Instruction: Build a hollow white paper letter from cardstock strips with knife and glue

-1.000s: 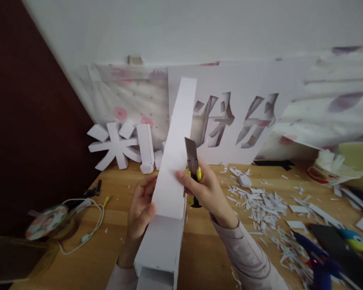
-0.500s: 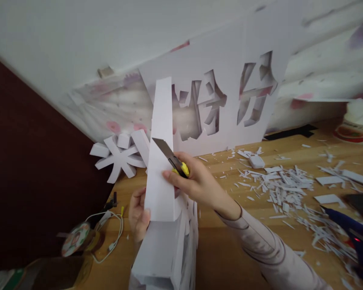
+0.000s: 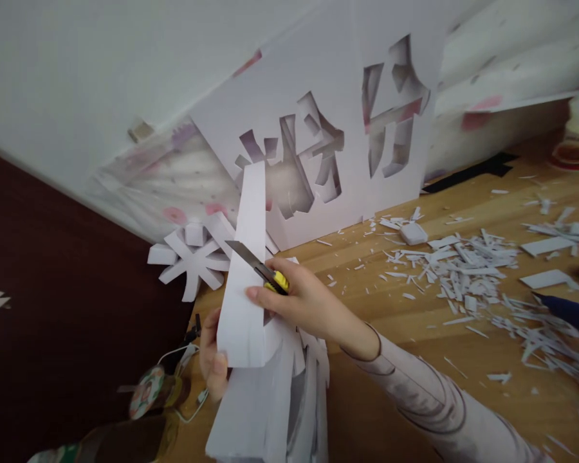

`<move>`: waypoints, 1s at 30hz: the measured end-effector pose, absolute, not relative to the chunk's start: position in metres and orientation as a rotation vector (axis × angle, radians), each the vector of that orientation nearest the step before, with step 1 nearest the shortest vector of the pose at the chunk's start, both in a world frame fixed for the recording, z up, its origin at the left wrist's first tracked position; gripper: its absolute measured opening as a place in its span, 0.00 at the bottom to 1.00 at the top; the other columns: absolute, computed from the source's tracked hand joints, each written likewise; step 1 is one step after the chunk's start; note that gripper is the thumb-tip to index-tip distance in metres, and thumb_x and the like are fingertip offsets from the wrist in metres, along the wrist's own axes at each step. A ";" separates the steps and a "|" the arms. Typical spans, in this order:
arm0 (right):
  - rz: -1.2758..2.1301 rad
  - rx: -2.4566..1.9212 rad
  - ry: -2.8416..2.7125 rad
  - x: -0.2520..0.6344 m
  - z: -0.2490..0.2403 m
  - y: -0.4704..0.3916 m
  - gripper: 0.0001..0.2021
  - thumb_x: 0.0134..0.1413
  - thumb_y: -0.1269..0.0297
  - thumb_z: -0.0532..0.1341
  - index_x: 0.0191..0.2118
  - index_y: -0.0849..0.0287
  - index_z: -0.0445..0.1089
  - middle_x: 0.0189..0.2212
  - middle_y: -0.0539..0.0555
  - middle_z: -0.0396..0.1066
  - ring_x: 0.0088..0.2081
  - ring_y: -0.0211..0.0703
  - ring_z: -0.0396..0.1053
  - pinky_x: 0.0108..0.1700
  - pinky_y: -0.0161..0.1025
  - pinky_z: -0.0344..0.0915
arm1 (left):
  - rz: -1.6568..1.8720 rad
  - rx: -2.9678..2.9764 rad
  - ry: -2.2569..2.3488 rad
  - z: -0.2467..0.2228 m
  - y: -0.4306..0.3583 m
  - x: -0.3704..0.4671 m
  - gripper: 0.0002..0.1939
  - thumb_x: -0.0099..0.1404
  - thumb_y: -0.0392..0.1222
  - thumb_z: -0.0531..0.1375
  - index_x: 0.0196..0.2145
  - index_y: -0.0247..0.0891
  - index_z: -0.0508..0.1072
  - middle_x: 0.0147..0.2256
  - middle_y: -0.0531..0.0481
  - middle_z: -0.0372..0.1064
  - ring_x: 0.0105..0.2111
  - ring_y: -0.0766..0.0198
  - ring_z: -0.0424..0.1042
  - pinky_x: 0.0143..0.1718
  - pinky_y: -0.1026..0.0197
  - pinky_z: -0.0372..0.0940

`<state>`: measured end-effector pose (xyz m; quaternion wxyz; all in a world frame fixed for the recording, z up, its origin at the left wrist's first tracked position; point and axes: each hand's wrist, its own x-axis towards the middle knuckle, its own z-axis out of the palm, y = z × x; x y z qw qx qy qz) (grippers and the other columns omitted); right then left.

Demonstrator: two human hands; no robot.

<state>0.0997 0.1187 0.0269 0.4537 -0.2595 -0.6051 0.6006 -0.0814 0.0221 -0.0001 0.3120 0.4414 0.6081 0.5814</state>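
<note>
Here's the white block (image 3: 244,328), running from mid-frame down to the bottom edge, and you've got both hands on it. Your left hand (image 3: 212,360) grips its left edge, thumb in front, fingers round the side; your right hand (image 3: 302,299) is closed round a yellow knife (image 3: 258,267), thumb on the block's face, blade out over it. How far along? The walls look joined into a solid shape, so I'd judge much of the building done; the side at lower centre shows gaps and uneven edges, perhaps what's left, though I can't be sure. Left of centre, a star-shaped piece (image 3: 190,257) looks finished, and behind leans a big board (image 3: 294,77) with shapes cut out. Across the wooden table (image 3: 381,399), scraps (image 3: 473,270) litter the right, a blue glue gun (image 3: 567,315) at that edge, a tape roll (image 3: 147,392) lower left; a pale wall (image 3: 77,77) fills the upper left
</note>
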 end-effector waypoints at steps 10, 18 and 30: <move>1.484 -0.751 -1.519 0.101 0.030 0.122 0.15 0.57 0.53 0.65 0.27 0.56 0.67 0.19 0.44 0.67 0.23 0.36 0.63 0.26 0.35 0.56 | 1.808 1.145 1.447 -0.004 0.026 -0.068 0.37 0.53 0.65 0.71 0.56 0.46 0.73 0.52 0.45 0.79 0.56 0.42 0.75 0.52 0.50 0.73; 1.492 -0.720 -1.529 0.100 0.029 0.119 0.20 0.56 0.50 0.63 0.20 0.53 0.61 0.12 0.43 0.59 0.17 0.34 0.55 0.22 0.36 0.51 | 1.652 1.183 1.452 0.017 0.021 -0.078 0.28 0.52 0.56 0.75 0.49 0.44 0.82 0.52 0.41 0.80 0.50 0.49 0.80 0.45 0.61 0.75; 1.258 -0.570 -1.367 0.110 0.061 0.099 0.22 0.59 0.46 0.63 0.21 0.54 0.62 0.14 0.43 0.58 0.17 0.33 0.54 0.20 0.34 0.52 | 1.464 1.318 1.497 0.083 0.021 -0.061 0.19 0.61 0.53 0.71 0.45 0.38 0.82 0.43 0.44 0.82 0.42 0.56 0.80 0.43 0.62 0.73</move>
